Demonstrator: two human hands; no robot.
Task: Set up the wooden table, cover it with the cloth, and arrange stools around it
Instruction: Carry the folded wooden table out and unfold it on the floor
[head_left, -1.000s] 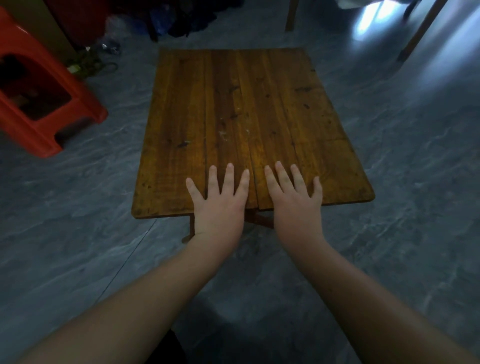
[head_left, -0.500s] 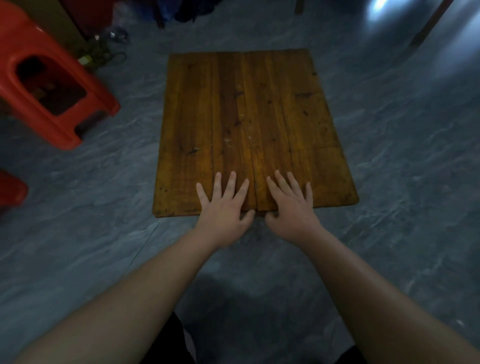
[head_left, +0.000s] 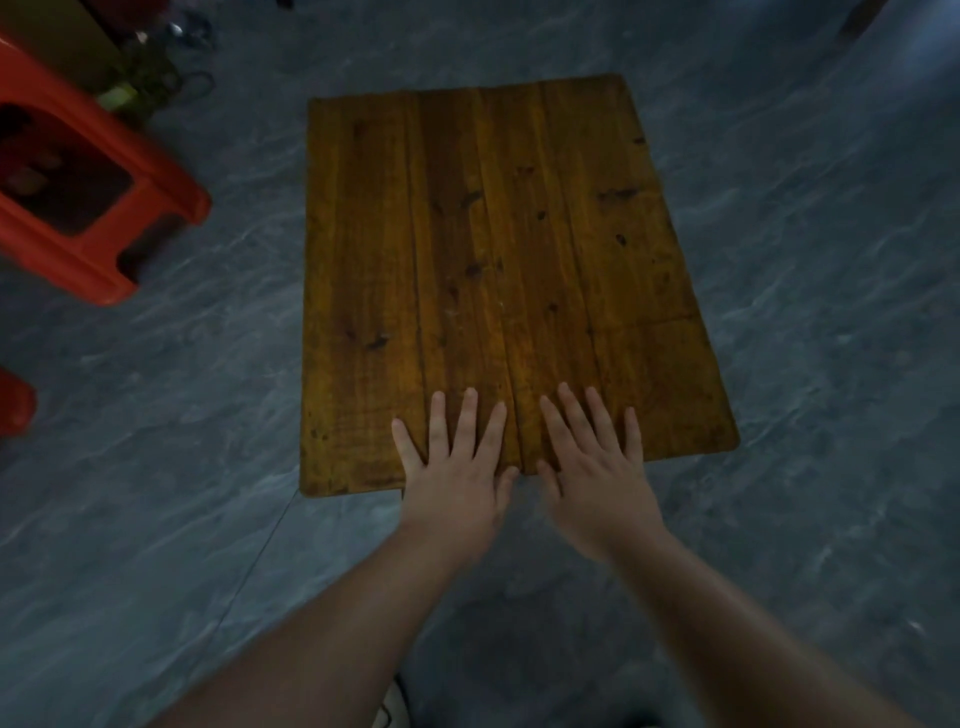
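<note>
Pressing wooden table (head_left: 498, 260) flat, we're finishing setup: left hand (head_left: 454, 467), right hand (head_left: 592, 467) fingers straight, grasping nothing, tabletop stretching beyond fingertips. Next: fetching cloth, none visible; red stool (head_left: 88, 208) left.

Around your work: grey floor and a corner of clutter

You are standing on a grey marbled floor (head_left: 810, 364), with a thin dark seam (head_left: 260, 561) running diagonally across it at lower left. At the far upper left you have a dim tangle of dark cables (head_left: 176, 78) lying on the floor, and just beside it a small yellow-green object (head_left: 118, 96), too blurred to name. Behind those stands a flat olive-yellow panel (head_left: 57, 36). At the top right corner a dark slanted bar (head_left: 860, 18) cuts into view. At the bottom edge you can see a sliver of a pale shoe (head_left: 390, 701).
</note>
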